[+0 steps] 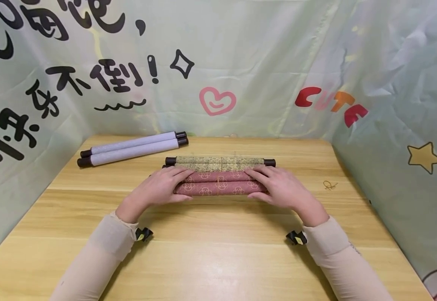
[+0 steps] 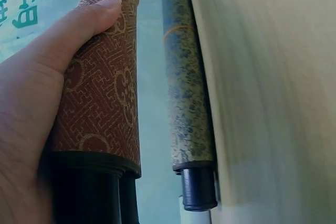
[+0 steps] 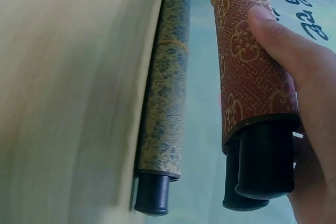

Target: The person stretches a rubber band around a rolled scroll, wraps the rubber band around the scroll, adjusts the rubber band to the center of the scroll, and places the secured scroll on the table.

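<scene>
A red scroll [image 1: 222, 188] patterned with gold flowers, rolled into two side-by-side rolls, is held level by both hands. My left hand [image 1: 162, 186] grips its left end and my right hand [image 1: 280, 188] its right end, fingers over the top and thumbs on the near side. Black end knobs [image 3: 265, 161] stick out past the right hand in the right wrist view. Just behind lies a green-and-yellow floral scroll [image 1: 222, 161] with black knobs and a thin band around its middle; the red scroll overlaps it in the head view. Both wrist views show a gap between the two scrolls.
At the back left of the wooden table [image 1: 218, 251] lies a pale lavender scroll [image 1: 135, 151] in two rolls with black ends. A thin brown loop of band [image 1: 329, 185] rests at the right. Printed cloth walls [image 1: 263, 50] enclose the back and sides.
</scene>
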Demonstrator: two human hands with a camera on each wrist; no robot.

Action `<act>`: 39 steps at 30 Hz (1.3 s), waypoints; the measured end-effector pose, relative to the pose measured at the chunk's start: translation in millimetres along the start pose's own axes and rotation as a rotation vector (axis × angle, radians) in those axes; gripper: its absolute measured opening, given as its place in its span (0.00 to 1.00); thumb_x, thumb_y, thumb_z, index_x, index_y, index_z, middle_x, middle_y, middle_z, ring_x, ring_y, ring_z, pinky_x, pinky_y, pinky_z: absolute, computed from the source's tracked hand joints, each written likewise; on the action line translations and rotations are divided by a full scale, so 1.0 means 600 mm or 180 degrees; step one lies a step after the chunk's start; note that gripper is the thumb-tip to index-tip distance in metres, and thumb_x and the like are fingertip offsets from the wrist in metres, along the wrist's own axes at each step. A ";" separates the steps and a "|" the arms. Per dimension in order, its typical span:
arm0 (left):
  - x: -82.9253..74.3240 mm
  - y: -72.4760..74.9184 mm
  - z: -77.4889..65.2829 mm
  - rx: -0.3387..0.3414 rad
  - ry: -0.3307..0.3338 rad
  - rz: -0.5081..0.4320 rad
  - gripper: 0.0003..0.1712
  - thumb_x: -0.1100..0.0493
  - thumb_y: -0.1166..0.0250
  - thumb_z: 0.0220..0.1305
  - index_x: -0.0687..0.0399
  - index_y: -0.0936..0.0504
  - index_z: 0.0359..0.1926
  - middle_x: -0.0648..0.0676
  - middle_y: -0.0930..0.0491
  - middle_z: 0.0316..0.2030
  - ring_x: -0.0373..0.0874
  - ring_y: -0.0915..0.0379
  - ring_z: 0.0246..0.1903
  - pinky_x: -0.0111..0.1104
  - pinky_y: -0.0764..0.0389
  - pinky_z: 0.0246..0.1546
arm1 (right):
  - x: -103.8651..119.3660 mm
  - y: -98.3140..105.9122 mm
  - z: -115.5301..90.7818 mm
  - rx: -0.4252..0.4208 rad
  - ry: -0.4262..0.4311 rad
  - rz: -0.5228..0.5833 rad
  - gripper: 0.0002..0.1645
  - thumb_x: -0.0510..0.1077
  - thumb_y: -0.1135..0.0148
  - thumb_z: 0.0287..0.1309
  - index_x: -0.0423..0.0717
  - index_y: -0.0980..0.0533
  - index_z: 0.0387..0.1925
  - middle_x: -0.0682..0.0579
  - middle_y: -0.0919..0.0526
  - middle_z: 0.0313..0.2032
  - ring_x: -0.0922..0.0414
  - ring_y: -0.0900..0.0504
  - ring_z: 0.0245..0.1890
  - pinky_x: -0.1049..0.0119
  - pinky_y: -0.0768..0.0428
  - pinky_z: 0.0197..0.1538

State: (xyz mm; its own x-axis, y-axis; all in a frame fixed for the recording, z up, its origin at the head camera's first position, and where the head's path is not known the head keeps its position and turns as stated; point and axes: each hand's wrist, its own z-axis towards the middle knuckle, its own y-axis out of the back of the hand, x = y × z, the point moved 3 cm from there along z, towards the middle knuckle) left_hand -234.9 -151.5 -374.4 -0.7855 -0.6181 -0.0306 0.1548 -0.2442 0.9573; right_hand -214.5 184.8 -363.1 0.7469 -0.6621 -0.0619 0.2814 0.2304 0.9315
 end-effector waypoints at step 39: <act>0.008 -0.058 0.046 0.0803 0.0587 0.0117 0.44 0.37 0.34 0.60 0.56 0.33 0.69 0.58 0.28 0.63 0.59 0.35 0.62 0.56 0.36 0.61 | -0.022 -0.053 0.013 0.0732 -0.0546 0.0234 0.42 0.64 0.38 0.60 0.46 0.32 0.67 0.43 0.24 0.58 0.41 0.24 0.56 0.41 0.27 0.57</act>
State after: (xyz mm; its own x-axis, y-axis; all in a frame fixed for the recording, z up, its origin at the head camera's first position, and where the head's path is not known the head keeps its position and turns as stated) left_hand -260.3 -125.6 -399.7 -0.6565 -0.7539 -0.0243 0.0094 -0.0404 0.9991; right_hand -238.0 180.9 -389.0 0.6419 -0.7650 0.0519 0.0718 0.1274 0.9893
